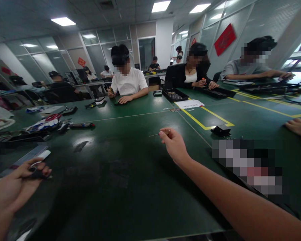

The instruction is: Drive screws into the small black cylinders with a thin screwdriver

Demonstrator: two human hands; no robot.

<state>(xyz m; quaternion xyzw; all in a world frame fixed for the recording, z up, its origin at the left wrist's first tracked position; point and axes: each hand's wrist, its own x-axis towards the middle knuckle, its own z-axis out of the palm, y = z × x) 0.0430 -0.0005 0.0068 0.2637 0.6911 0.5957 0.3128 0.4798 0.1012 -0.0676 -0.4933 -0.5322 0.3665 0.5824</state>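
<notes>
1. I am watching the right hand (174,144) pinching a thin metal pin (156,135) above the middle of the dark green table mat (130,180). Gripped only at its end, the pin could be slipping out and rolling away.
2. The left hand (12,190), near left, is clasping a small black part (38,174) at its fingertips. A loosening hold could be dropping it over the near edge.

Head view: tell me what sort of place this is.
Probably a small-parts assembly workshop: a long green workbench marked with yellow tape, black parts trays before seated co-workers, and the right hand pinching a thin pin while the left hand grips a small dark object.
</notes>
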